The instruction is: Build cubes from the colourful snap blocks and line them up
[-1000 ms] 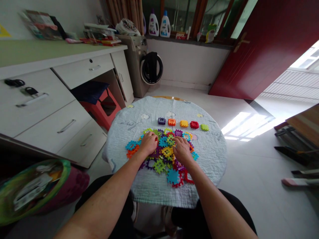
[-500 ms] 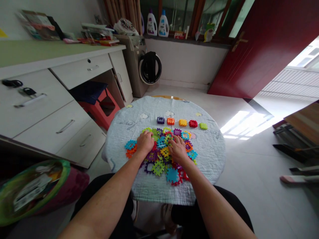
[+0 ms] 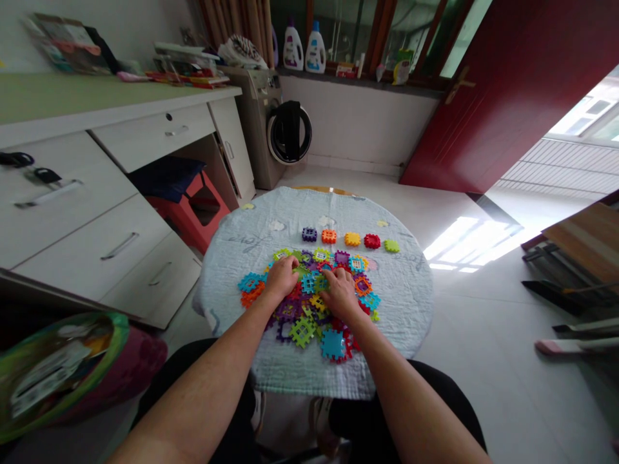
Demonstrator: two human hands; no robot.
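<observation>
As the plastic waffle blocks lie heaped within reach, left hand and right hand rest atop them, fingers together, any grip unclear.

Interlocking building pieces: smooth, slightly glossy moulded plastic. Table cover: matt quilted cloth, lightly wrinkled. Drawer handle, left: satin metal. Detergent bottle, far: glossy plastic. Door, far right: smooth painted finish.

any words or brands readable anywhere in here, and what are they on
Nothing can be read with certainty.
White plastic bottle with purple cap: label too small.
White plastic bottle with blue cap: label too small.
Green-rimmed plastic bag's white label: too blurred.
Grey script on pale blue quilted cloth: too faint.
</observation>
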